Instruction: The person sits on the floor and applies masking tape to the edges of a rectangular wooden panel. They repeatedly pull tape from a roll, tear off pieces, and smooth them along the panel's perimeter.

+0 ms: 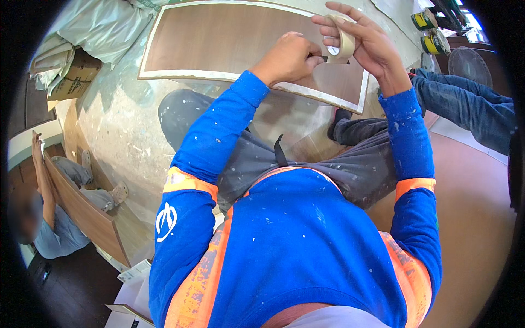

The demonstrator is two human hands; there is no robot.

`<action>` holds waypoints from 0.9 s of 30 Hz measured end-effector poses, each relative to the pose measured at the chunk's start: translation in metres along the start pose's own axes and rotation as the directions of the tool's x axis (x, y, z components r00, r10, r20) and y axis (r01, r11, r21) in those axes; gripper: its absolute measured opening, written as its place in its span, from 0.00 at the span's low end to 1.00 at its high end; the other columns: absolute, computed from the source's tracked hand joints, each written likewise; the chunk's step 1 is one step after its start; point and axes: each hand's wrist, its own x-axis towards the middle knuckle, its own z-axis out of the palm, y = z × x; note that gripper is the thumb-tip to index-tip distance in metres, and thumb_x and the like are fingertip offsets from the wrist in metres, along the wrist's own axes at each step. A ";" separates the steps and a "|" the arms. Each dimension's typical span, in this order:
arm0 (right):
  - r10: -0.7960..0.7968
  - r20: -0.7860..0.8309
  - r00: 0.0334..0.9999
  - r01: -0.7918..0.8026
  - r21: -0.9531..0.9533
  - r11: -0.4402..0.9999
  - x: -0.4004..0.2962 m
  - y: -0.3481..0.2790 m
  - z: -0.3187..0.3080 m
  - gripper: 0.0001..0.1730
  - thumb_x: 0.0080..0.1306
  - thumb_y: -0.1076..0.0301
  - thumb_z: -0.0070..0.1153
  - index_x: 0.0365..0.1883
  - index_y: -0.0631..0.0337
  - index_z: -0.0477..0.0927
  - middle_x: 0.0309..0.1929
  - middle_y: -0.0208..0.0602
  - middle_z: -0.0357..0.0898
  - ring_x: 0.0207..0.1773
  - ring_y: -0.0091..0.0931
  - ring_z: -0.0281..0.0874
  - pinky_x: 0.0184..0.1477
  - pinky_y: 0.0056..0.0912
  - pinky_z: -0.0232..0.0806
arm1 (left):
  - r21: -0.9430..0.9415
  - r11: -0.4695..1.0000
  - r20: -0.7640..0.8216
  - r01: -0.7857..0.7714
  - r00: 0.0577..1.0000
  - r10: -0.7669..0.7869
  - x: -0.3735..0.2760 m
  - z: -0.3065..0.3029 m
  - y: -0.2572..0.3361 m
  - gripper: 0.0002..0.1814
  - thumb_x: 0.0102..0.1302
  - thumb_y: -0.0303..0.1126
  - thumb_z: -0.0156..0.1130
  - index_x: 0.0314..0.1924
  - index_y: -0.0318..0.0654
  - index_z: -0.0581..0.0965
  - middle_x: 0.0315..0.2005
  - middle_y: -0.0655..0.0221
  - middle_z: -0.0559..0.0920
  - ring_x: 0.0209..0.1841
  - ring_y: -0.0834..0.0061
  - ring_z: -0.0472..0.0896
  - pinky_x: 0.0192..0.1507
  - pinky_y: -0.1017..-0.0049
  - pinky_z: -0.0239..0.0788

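Observation:
A brown wood panel point(229, 41) with white edges lies before my knees. Above its right part, my left hand point(293, 57) pinches a small dark, thin object point(326, 59) between thumb and fingers; whether it is a blade cannot be told. The dark piece meets the lower edge of a roll of cream masking tape point(348, 46). Fingers of my right hand point(365, 41) pass through the roll's core, and the thumb rests at its outside.
A person with a wood board point(88, 209) sits at the left. Another person's jeans point(463, 102) reach in from the right, near tins point(434, 43) and a fan point(469, 65). Plastic sheeting point(106, 28) and a cardboard box point(78, 78) stand at upper left.

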 end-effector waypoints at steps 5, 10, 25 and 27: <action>-0.035 0.086 0.996 0.043 -0.103 0.994 0.005 0.001 -0.001 0.44 0.71 0.76 0.62 0.79 0.56 0.53 0.64 0.55 0.75 0.54 0.35 0.85 0.57 0.39 0.79 | -0.029 0.996 0.009 -0.082 0.997 0.083 -0.002 -0.011 -0.004 0.11 0.67 0.37 0.65 0.37 0.37 0.86 0.30 0.54 0.85 0.35 0.52 0.82 0.60 0.58 0.70; -0.038 0.142 0.989 0.087 -0.356 0.930 0.003 0.003 0.000 0.56 0.65 0.77 0.69 0.83 0.55 0.45 0.65 0.53 0.74 0.57 0.30 0.82 0.59 0.33 0.75 | -0.163 0.984 0.103 0.067 0.993 -0.051 -0.004 -0.023 0.001 0.12 0.67 0.38 0.66 0.40 0.35 0.86 0.32 0.54 0.85 0.35 0.56 0.82 0.46 0.63 0.73; -0.016 0.237 0.971 0.129 -0.474 0.871 0.008 0.033 -0.019 0.38 0.71 0.69 0.65 0.76 0.60 0.63 0.58 0.40 0.83 0.56 0.25 0.81 0.58 0.26 0.73 | -0.599 0.730 0.278 0.330 0.940 -0.197 -0.008 -0.047 -0.007 0.16 0.70 0.41 0.69 0.38 0.32 0.87 0.30 0.68 0.87 0.35 0.81 0.83 0.44 0.77 0.73; -0.028 0.201 0.979 0.109 -0.403 0.909 0.009 0.035 -0.020 0.36 0.71 0.69 0.65 0.75 0.61 0.65 0.58 0.39 0.84 0.56 0.26 0.82 0.58 0.26 0.73 | -0.669 0.643 0.264 0.373 0.928 -0.264 -0.008 -0.049 -0.008 0.18 0.72 0.44 0.67 0.41 0.32 0.87 0.32 0.64 0.88 0.37 0.78 0.85 0.48 0.76 0.74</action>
